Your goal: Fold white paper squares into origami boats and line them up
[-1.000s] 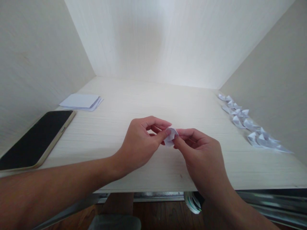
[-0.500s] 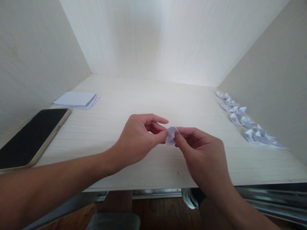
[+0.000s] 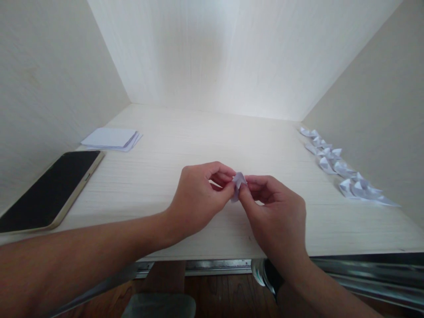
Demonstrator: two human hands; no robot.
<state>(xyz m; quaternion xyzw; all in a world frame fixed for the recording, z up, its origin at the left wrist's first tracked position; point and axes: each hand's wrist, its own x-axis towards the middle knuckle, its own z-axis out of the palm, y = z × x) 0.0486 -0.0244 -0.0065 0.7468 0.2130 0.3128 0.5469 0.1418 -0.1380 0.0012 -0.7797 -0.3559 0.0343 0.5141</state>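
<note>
A small folded piece of white paper point(image 3: 239, 180) is pinched between both hands, just over the front middle of the white desk point(image 3: 198, 132). My left hand point(image 3: 203, 194) grips its left side with thumb and forefinger. From the right, my right hand point(image 3: 276, 207) presses thumb and fingers on the other side. The fingertips cover part of the paper, so its full shape is hidden. Several folded paper boats point(image 3: 342, 170) stand in a row along the right side of the desk.
At the left, a stack of white paper sheets point(image 3: 111, 138) lies near the side wall. Nearer to me, a phone point(image 3: 49, 190) in a light case rests screen up. Pale walls enclose the desk at the back and both sides. A metal rail point(image 3: 218, 266) runs below the front edge.
The left forefinger has come down onto the paper, where before it was raised. The paper looks narrower and more upright between the fingers. The view has shifted slightly.
</note>
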